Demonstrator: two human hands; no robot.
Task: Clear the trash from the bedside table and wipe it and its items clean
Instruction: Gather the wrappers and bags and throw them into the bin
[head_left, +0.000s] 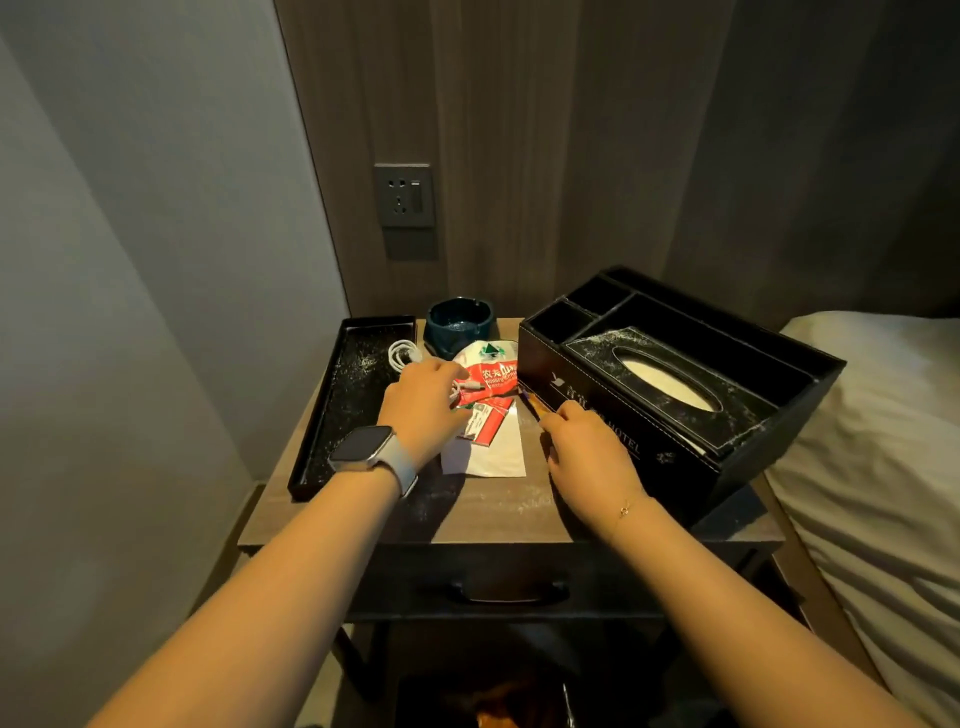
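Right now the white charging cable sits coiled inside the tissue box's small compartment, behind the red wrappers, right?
Not quite. The head view shows the white charging cable coiled at the right edge of the long black tray, left of the red wrappers. The tissue box compartments look empty.

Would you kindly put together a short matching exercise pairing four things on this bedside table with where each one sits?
Things:
1. black tray
2. ashtray
3. tissue box organiser
4. red and white wrapper

Places:
A. right side, next to the bed
B. middle of the table, under the left hand
C. along the left edge
D. at the back, near the wall

Pairs: 1-C, 2-D, 3-A, 4-B
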